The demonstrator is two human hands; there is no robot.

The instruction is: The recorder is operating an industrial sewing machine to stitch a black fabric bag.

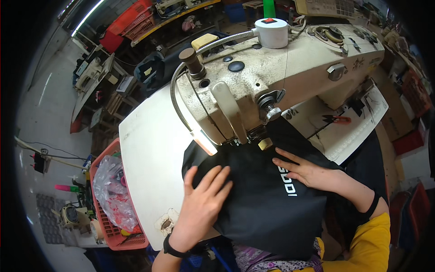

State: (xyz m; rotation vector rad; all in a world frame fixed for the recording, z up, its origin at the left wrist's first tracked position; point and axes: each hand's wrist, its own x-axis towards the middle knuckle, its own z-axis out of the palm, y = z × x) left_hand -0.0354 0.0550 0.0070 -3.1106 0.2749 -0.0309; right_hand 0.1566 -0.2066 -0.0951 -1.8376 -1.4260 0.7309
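Black fabric [258,199] with white printed lettering lies under the head of a cream sewing machine [290,68] and drapes over the table's near edge. My left hand [206,197] rests on the fabric's left part, fingers spread and pointing at the needle area. Flat on the cloth to the right of the needle area lies my right hand [306,172], its fingers stretched beside the lettering. A lit lamp [205,143] on a bendable metal neck shines on the cloth. The needle and presser foot are mostly hidden by the machine head.
Red-handled thread snips [337,119] lie on the white table [149,136] at the right, under the machine's arm. Left of the table stands a pink basket [113,238] holding a clear plastic bag [113,190]. Farther back are another sewing machine [88,75] and orange crates [131,20].
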